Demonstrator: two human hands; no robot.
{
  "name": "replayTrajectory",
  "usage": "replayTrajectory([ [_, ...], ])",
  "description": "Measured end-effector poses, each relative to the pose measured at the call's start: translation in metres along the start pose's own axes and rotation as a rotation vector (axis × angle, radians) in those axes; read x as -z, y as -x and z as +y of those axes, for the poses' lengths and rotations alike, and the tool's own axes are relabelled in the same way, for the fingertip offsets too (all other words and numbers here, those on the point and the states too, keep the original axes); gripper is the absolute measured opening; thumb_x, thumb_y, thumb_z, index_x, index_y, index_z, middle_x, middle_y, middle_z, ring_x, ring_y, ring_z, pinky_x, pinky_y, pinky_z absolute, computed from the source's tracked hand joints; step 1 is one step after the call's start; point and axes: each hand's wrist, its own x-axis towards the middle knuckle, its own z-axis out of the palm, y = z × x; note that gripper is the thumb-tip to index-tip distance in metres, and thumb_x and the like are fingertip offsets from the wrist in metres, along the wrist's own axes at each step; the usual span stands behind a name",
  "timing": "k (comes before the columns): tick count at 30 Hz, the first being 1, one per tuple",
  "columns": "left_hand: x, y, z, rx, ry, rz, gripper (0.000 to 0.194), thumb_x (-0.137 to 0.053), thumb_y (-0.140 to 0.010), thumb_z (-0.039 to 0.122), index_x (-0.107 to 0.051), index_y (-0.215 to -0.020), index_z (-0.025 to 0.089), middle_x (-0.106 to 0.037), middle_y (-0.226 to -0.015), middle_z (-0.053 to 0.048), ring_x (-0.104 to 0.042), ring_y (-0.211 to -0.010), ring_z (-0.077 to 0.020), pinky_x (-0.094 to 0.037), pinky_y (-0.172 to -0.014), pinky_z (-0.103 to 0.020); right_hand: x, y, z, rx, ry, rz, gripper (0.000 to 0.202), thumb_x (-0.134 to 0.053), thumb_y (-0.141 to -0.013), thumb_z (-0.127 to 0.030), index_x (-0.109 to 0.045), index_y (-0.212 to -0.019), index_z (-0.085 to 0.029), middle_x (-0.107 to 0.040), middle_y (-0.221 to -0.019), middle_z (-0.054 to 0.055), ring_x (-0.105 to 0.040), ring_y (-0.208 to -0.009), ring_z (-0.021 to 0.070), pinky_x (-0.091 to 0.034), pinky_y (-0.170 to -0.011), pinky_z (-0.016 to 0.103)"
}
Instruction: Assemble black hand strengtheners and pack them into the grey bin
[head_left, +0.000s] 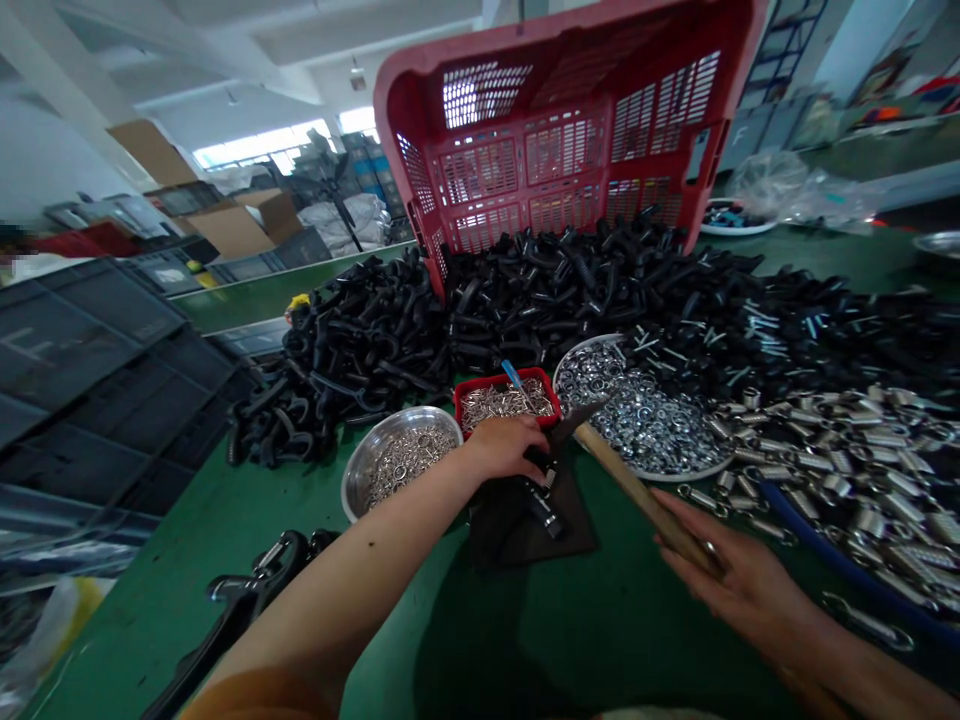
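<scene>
My left hand (511,448) is closed over a black part (544,512) lying on a dark mat (577,530); a small spring shows beside the fingers. My right hand (705,560) is wrapped round the wooden handle of a hammer (634,485), whose dark head is raised near the left hand, above the mat. Just behind the left hand is a red tray (462,405) of small pins with a blue-handled tool (513,374) in it. A metal bowl (352,470) of small rings stands left of the mat.
A white plate (694,474) heaped with metal rings is behind the hammer. Springs (847,460) cover the right side. Black parts (562,280) pile up across the back, before a tipped red crate (484,165). Grey crates (90,360) stand left; finished-looking black pieces (247,600) lie front left.
</scene>
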Motion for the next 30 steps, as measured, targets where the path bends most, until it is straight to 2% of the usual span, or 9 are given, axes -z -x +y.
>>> replayTrajectory([
  [4,-0.004,0.004,0.001,-0.020,0.080,0.003,0.047,-0.060,-0.067,0.051,-0.055,-0.110,0.032,-0.055,-0.110,0.001,-0.052,-0.100,-0.0207,-0.040,-0.081,-0.029,0.010,-0.007,0.005,0.003,0.107,0.036,0.052,-0.048,-0.079,-0.034,-0.039,-0.129,-0.021,-0.062,-0.109,0.007,-0.062,-0.090,0.0220,-0.053,-0.075,0.033],
  [10,-0.005,0.008,0.001,0.002,0.164,-0.018,0.044,-0.061,-0.067,0.048,-0.057,-0.107,0.030,-0.057,-0.110,0.000,-0.052,-0.102,-0.0206,-0.038,-0.084,-0.029,0.055,-0.057,0.025,0.025,0.551,0.008,0.053,-0.046,-0.076,-0.035,-0.045,-0.127,-0.017,-0.065,-0.092,0.011,-0.062,-0.068,0.0236,-0.051,-0.060,0.039],
  [14,-0.009,0.008,0.000,0.024,0.281,0.003,0.034,-0.061,-0.069,0.043,-0.059,-0.098,0.027,-0.063,-0.100,0.003,-0.056,-0.091,-0.0166,-0.040,-0.077,-0.025,0.052,-0.072,0.002,0.090,0.750,0.155,0.041,-0.038,-0.078,-0.027,-0.057,-0.112,-0.015,-0.058,-0.103,0.017,-0.056,-0.090,0.0323,-0.046,-0.069,0.048],
  [17,-0.014,0.007,0.002,0.053,0.378,-0.008,0.023,-0.059,-0.071,0.035,-0.060,-0.092,0.024,-0.065,-0.089,0.004,-0.059,-0.080,-0.0128,-0.041,-0.071,-0.022,0.013,-0.074,-0.032,0.098,0.498,0.073,0.038,-0.036,-0.083,-0.032,-0.060,-0.103,-0.011,-0.058,-0.102,0.017,-0.054,-0.095,0.0291,-0.043,-0.078,0.043],
  [20,-0.018,0.009,0.004,0.097,0.371,0.062,0.018,-0.058,-0.072,0.029,-0.060,-0.088,0.023,-0.065,-0.086,0.004,-0.059,-0.079,-0.0128,-0.042,-0.069,-0.022,-0.035,-0.080,-0.059,-0.124,-0.056,-0.296,0.032,-0.046,-0.079,-0.043,-0.060,-0.086,-0.015,-0.059,-0.065,0.004,-0.055,-0.057,0.0147,-0.043,-0.051,0.027],
  [22,-0.019,0.012,0.004,0.137,0.344,0.158,0.016,-0.056,-0.073,0.027,-0.060,-0.088,0.023,-0.065,-0.086,0.003,-0.058,-0.081,-0.0135,-0.043,-0.070,-0.023,-0.059,-0.085,-0.068,-0.330,-0.405,-0.398,0.030,-0.050,-0.076,-0.045,-0.055,-0.083,-0.017,-0.050,-0.053,-0.004,-0.042,-0.039,0.0066,-0.030,-0.036,0.020],
  [26,-0.020,0.020,0.003,0.170,0.401,0.283,0.014,-0.054,-0.074,0.025,-0.059,-0.087,0.022,-0.064,-0.087,0.002,-0.057,-0.080,-0.0135,-0.044,-0.074,-0.024,-0.075,-0.094,-0.075,-0.611,-0.822,-0.409,0.033,-0.056,-0.071,-0.049,-0.044,-0.072,-0.018,-0.038,-0.049,-0.010,-0.021,-0.030,0.0001,-0.007,-0.031,0.016],
  [28,-0.022,0.023,0.005,0.174,0.441,0.351,0.013,-0.053,-0.075,0.024,-0.058,-0.087,0.021,-0.063,-0.086,0.002,-0.057,-0.081,-0.0136,-0.044,-0.075,-0.025,-0.078,-0.097,-0.078,-0.640,-0.952,-0.368,0.035,-0.061,-0.068,-0.047,-0.043,-0.070,-0.018,-0.036,-0.048,-0.011,-0.020,-0.031,-0.0006,-0.006,-0.032,0.015],
  [30,-0.025,0.025,0.008,0.176,0.477,0.429,0.013,-0.051,-0.075,0.021,-0.056,-0.087,0.020,-0.063,-0.086,0.001,-0.057,-0.081,-0.0134,-0.044,-0.076,-0.025,-0.083,-0.097,-0.081,-0.621,-1.097,-0.293,0.034,-0.066,-0.064,-0.043,-0.046,-0.073,-0.017,-0.039,-0.048,-0.010,-0.029,-0.034,0.0002,-0.017,-0.033,0.013],
])
